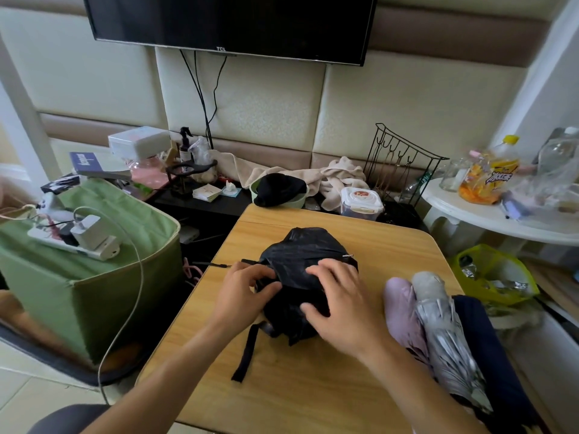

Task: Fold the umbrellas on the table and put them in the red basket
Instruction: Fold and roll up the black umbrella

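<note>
A black umbrella lies bunched up in the middle of the wooden table, its strap trailing toward me. My left hand pinches the black fabric at the umbrella's left side. My right hand presses flat on top of the canopy, fingers spread. At the table's right edge lie a lilac umbrella, a silver umbrella and a dark navy one, side by side. No red basket is in view.
A green fabric box with a power strip on it stands left of the table. Behind the table are a black shelf with clutter, a wipes tub and a wire rack. A white round table stands at the right.
</note>
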